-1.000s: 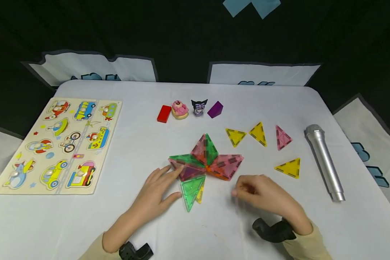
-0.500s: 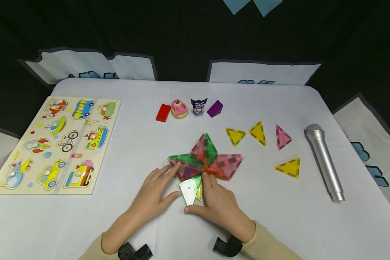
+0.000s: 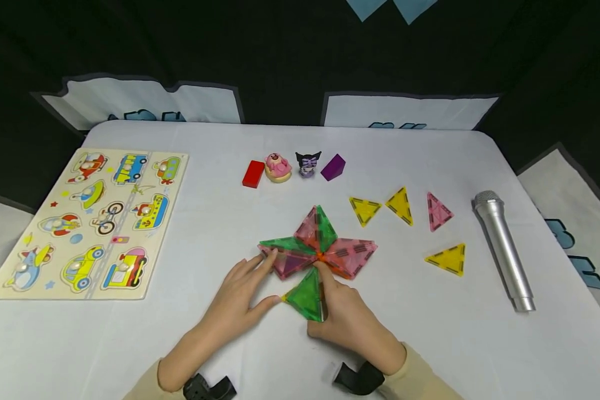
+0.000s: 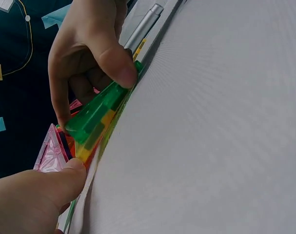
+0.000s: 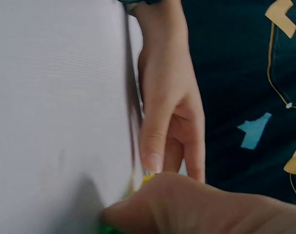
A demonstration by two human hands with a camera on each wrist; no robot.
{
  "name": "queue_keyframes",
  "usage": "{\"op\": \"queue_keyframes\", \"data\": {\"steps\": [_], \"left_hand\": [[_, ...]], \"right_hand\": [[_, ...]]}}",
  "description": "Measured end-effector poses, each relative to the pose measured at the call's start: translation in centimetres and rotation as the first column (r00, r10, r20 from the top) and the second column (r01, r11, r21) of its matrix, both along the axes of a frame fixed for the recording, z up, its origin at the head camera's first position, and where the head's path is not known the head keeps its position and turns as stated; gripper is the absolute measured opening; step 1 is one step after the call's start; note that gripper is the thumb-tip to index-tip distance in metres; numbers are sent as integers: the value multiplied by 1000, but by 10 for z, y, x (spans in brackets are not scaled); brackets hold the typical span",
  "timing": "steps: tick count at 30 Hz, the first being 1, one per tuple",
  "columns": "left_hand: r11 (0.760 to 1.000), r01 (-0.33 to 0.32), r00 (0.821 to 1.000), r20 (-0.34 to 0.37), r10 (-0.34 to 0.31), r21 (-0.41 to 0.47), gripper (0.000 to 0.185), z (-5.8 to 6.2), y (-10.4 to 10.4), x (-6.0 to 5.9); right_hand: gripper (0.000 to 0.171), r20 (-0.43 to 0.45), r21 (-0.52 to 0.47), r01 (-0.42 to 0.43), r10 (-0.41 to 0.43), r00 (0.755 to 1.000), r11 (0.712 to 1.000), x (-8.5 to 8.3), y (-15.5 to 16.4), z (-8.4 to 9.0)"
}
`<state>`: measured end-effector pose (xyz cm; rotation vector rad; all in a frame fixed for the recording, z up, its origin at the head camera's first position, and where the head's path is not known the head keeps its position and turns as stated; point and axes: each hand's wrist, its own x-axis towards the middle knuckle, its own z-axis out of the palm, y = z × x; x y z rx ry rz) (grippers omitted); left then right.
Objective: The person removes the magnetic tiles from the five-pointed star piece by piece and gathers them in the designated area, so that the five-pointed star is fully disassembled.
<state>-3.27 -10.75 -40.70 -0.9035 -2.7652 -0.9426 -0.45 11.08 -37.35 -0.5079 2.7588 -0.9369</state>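
Left hand [image 3: 240, 297]: relaxed, fingertips on left petal of tile cluster [image 3: 325, 239], thumb at yellow tip [image 4: 82, 151] | green-yellow piece [image 3: 305, 297]: cluster's near side, newly turned; fit apparently being adjusted | right hand [image 3: 347, 314]: pinching that piece.

puzzle board [image 3: 152, 238]: left | red block [image 3: 253, 174] beside pink figurine [image 3: 278, 168] | microphone [image 3: 505, 253]: right

Behind the white-covered table [image 3: 220, 222] there is a dark backdrop [image 3: 280, 50], which bears white panels [image 3: 410, 110] with dark borders and blue shapes [image 3: 560, 233]; the light on the table is soft and even
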Motion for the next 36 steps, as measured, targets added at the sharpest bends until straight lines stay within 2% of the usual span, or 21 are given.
{"op": "queue_keyframes", "data": {"steps": [11,18,25,30,33,36], "left_hand": [[1000,20,999,-30,-20,6,84,-1,-1,0],[998,39,999,-20,-39,-42,90,1,1,-1],[997,56,998,-17,-57,-56,97,0,1,0],[998,48,999,1,-48,-45,92,-1,1,0],[998,39,999,21,-38,-47,92,-1,1,-1],[998,35,999,34,-33,-54,95,-1,0,-1]], "right_hand": [[96,87,-45,-43,46,995,998,0,2,2],[95,79,-70,-41,46,996,997,0,3,2],[96,177,-128,-71,93,980,989,-2,4,4],[96,310,-246,-84,160,937,966,-2,6,4],[93,395,-318,-102,229,890,943,-1,8,5],[89,432,-384,-140,312,846,913,0,10,7]]}}
